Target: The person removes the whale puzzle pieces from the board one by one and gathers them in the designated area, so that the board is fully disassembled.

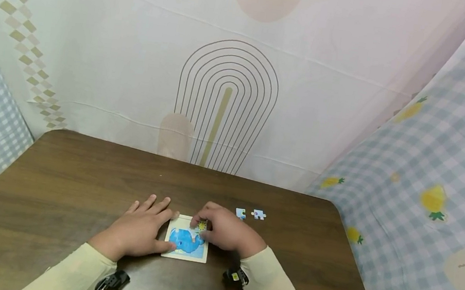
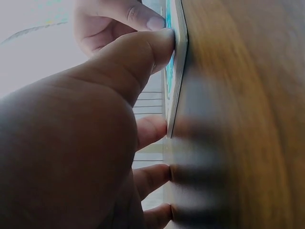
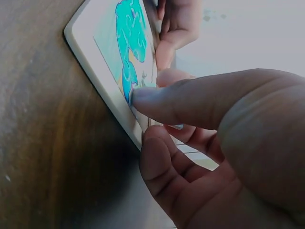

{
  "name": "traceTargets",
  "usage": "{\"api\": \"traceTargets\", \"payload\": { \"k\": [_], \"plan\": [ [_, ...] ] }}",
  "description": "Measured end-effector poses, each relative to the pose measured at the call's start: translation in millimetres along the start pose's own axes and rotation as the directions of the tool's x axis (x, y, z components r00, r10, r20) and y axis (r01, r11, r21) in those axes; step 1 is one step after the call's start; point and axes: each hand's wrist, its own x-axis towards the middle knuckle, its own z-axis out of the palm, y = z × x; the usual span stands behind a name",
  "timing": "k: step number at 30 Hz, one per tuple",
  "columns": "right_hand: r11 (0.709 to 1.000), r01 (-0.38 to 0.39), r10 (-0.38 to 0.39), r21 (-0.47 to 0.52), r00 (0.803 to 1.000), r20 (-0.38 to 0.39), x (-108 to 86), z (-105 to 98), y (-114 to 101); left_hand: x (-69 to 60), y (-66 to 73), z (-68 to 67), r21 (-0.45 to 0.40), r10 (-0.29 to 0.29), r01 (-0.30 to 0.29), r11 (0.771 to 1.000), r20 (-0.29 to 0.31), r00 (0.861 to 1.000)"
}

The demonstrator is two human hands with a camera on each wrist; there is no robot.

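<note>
A small square jigsaw puzzle with a blue whale picture lies in its pale frame on the table. My left hand is spread at its left side. The left thumb presses on the near left part, one finger touches the frame's edge, and other fingertips rest on the table. My right hand is over the upper right corner, fingers curled. Thumb and fingers pinch a puzzle piece there, mostly hidden by the hand. A yellow sun shows between the fingers.
Two loose jigsaw pieces, one pale blue and one with a pink spot, lie beyond my right hand. The brown wooden table ends at a patterned cloth behind, with a checked cloth along the right.
</note>
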Motion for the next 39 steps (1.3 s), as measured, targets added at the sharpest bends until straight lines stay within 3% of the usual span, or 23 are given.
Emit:
{"api": "traceTargets", "payload": {
  "k": [8, 15, 18, 29, 39],
  "plan": [
    [0.999, 0.040, -0.037, 0.031, 0.996, -0.085, -3.6, 4, 3, -0.9, 0.6, -0.2, -0.001, -0.006, 0.006, 1.000, 0.000, 1.000],
    [0.969, -0.030, 0.073, 0.247, 0.983, -0.167, -10.8, 3, 7, -0.9, 2.0, -0.6, -0.005, -0.001, 0.001, 1.000, -0.001, 1.000],
    [0.960, -0.039, 0.100, 0.278, 0.973, -0.208, -15.4, 0, 8, -0.9, 2.8, -0.5, -0.008, 0.000, 0.000, 1.000, 0.003, 1.000],
    [0.978, -0.086, 0.154, 0.190, 0.912, -0.381, -42.4, -40, 13, -0.9, 3.3, -1.5, -0.022, -0.001, 0.001, 1.000, 0.011, 1.000],
    [0.961, -0.201, 0.268, 0.193, 0.854, -0.445, -70.5, -69, 30, -1.9, 3.4, -2.4, -0.024, 0.003, -0.002, 1.000, 0.012, 1.000]
  ]
}}
